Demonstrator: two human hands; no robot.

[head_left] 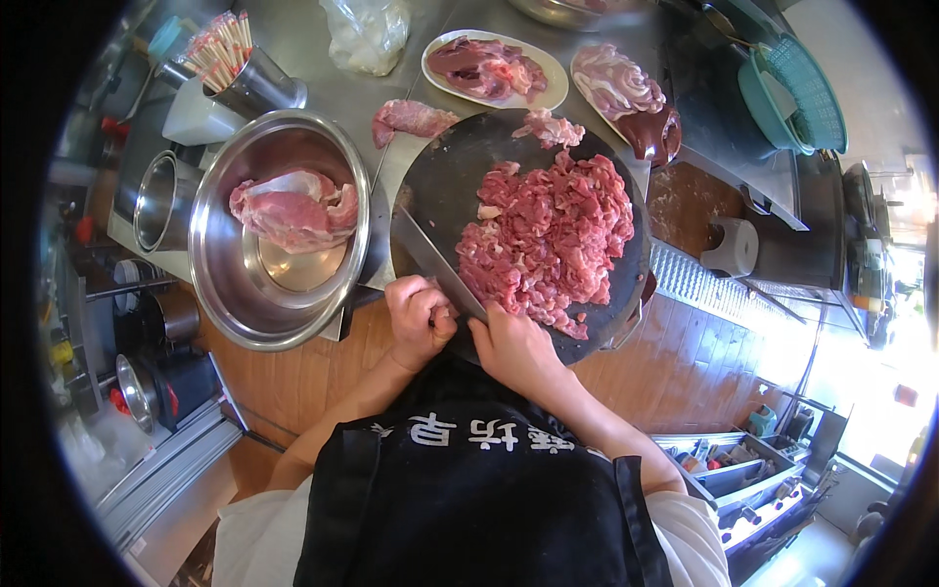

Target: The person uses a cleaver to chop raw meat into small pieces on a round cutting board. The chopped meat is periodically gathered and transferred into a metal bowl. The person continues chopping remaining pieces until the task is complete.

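Observation:
A knife [440, 264] with a broad blade slants over the left side of the round dark chopping board [430, 176]. My right hand [520, 350] is closed on its near end; the handle is hidden. My left hand [419, 318] is curled shut beside the blade at the board's near left edge. Whatever its fingers hold, if anything, is hidden. To the right of the blade, a large heap of sliced raw red meat [553, 235] covers much of the board. One paler piece of meat [550, 128] lies at the board's far edge.
Left of the board, a steel bowl [217, 284] holds a large raw meat piece [298, 210]. Another meat piece [411, 119] lies beyond the board. Farther back are an oval plate [435, 80] of meat, a clear plastic bag [367, 39] and a skewer holder [256, 86]. A teal basket [822, 93] stands far right.

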